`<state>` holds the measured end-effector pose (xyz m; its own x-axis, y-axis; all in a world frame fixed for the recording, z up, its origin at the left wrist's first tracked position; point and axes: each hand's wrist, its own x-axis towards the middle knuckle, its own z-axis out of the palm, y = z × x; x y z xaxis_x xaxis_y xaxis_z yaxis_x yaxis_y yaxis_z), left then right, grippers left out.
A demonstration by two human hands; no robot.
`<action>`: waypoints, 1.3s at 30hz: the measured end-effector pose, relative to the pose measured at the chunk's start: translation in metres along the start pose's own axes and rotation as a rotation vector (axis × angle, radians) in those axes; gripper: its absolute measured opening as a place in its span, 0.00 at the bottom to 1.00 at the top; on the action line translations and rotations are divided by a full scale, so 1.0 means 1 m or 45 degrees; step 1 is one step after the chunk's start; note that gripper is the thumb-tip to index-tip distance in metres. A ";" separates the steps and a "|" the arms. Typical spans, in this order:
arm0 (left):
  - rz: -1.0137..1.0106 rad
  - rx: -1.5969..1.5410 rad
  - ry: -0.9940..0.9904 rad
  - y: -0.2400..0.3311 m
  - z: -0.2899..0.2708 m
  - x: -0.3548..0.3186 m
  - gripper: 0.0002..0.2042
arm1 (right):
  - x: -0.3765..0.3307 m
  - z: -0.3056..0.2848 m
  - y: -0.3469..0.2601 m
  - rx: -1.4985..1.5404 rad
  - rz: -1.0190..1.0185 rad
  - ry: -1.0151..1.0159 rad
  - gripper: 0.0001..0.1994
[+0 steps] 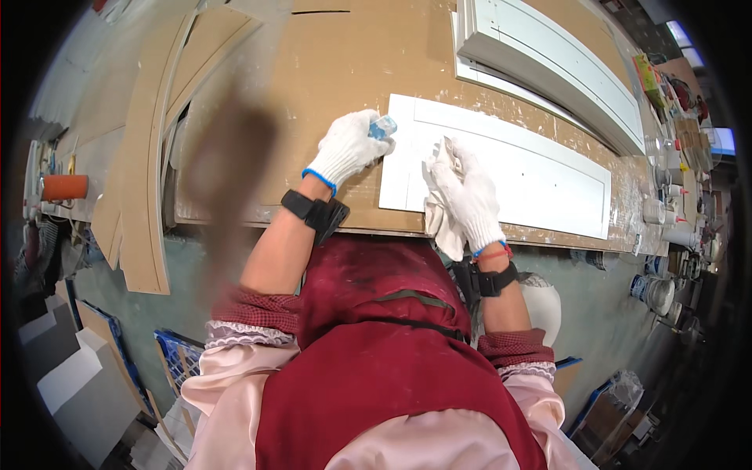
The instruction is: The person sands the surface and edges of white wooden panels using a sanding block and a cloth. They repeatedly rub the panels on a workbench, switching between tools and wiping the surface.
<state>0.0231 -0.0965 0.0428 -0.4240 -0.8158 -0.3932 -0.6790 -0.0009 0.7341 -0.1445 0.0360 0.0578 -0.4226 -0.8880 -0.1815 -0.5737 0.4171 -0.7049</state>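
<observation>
A long white panel (pixel 540 176) with a grooved border lies flat on the cardboard-covered table (pixel 352 63) in front of me. At its left end my left hand (pixel 352 145), in a white knit glove with a blue cuff, grips a small blue block-like piece (pixel 382 128); its exact kind does not show. My right hand (pixel 468 184), gloved the same way, is closed on a crumpled off-white cloth (pixel 444 227). That cloth rests on the panel and hangs over the table's near edge. Part of it is hidden under my fingers.
More white panels (pixel 548 63) are stacked at the far right of the table. Brown boards (pixel 145 157) lean along the left side. Cups and containers (pixel 662 211) crowd the right edge, and an orange-red container (pixel 65 187) stands far left. A blurred brown shape (pixel 231 149) crosses the left foreground.
</observation>
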 end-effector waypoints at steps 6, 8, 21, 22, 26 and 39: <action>0.018 0.157 0.075 -0.005 0.003 -0.002 0.15 | 0.013 -0.019 0.005 0.060 -0.003 0.153 0.24; -0.011 0.158 0.059 -0.005 0.002 0.001 0.15 | 0.019 -0.024 -0.001 0.066 -0.067 0.093 0.22; -0.003 0.059 0.041 -0.004 0.000 -0.004 0.13 | 0.062 0.001 -0.036 -0.812 -0.644 -0.258 0.07; 0.017 0.002 0.049 -0.006 0.003 -0.003 0.11 | 0.059 -0.001 -0.036 -0.848 -0.653 -0.396 0.06; -0.085 0.087 0.043 0.004 0.000 -0.004 0.09 | 0.058 -0.029 -0.024 -0.386 -0.897 -0.886 0.07; -0.135 0.044 -0.024 0.009 -0.007 -0.002 0.08 | 0.053 -0.021 -0.042 -0.488 -0.667 -0.901 0.11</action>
<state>0.0226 -0.0987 0.0541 -0.3600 -0.8010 -0.4784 -0.7407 -0.0664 0.6685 -0.1575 -0.0243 0.0919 0.4024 -0.8385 -0.3674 -0.8128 -0.1426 -0.5649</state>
